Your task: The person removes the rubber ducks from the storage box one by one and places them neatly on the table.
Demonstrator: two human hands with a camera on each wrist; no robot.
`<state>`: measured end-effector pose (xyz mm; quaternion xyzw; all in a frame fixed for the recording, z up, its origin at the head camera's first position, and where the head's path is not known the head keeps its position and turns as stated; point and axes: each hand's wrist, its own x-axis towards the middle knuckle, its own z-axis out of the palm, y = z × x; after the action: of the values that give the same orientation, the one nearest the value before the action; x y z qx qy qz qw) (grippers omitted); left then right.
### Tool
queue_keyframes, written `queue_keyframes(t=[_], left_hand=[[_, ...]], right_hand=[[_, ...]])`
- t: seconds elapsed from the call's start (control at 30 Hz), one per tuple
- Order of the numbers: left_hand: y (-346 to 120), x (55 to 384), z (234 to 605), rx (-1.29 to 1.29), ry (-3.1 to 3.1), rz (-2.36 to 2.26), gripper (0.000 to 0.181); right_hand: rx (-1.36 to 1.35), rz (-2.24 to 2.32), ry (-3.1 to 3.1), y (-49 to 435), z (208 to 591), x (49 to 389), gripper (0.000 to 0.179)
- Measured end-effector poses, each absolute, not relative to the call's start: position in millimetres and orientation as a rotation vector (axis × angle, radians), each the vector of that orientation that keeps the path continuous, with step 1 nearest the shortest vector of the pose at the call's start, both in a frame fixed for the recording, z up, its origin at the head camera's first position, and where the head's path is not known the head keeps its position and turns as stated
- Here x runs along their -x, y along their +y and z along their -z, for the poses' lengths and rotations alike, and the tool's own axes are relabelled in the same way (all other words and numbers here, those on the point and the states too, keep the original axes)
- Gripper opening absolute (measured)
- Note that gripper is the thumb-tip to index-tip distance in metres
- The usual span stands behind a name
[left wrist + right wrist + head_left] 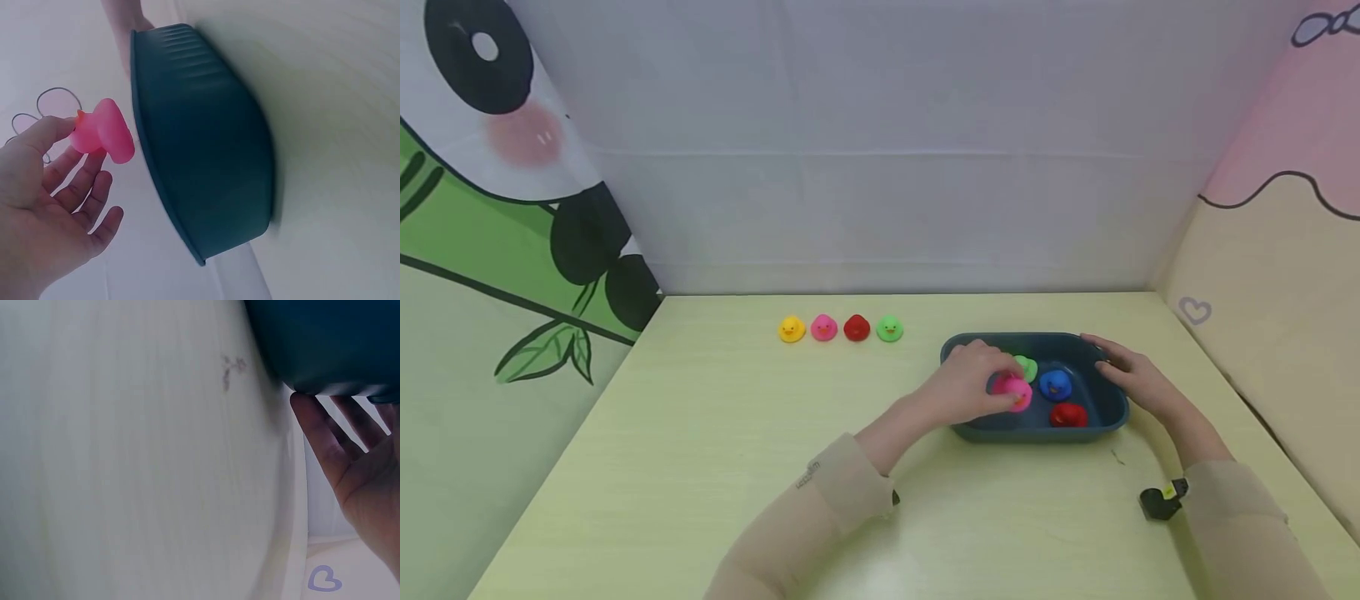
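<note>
Between thumb and fingers my left hand pinches a pink rubber duck, held over the left part of a dark blue-green basin. The left wrist view shows the same pink duck just off the basin's rim, gripped by thumb and fingertips with the other fingers loosely bent. In the basin are a green duck, partly hidden, a blue duck and a red duck. My right hand rests against the basin's right end, its fairly straight fingers touching the outer wall.
To the left of the basin, near the table's back edge, a row of ducks runs yellow, pink, red and green. A pale wall rises behind the light wooden table; printed panels flank it.
</note>
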<state>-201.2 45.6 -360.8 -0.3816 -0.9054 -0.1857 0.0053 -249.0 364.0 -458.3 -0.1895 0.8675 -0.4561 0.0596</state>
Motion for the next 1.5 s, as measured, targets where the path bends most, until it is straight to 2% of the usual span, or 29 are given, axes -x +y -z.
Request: queue_keyframes(t=[0.53, 1.0, 1.5], left_hand=[[-4, 194, 337, 1.102, -2.802, 0.861, 0.028], [-52, 205, 351, 0.994, -2.669, 0.943, 0.028], [-83, 229, 375, 0.854, -2.73, 0.81, 0.027]], right_hand=[[0.588, 1.378, 2.647, 364, 460, 250, 0.048], [0.609, 1.405, 2.647, 362, 457, 249, 0.048], [0.589, 1.386, 2.653, 364, 456, 248, 0.048]])
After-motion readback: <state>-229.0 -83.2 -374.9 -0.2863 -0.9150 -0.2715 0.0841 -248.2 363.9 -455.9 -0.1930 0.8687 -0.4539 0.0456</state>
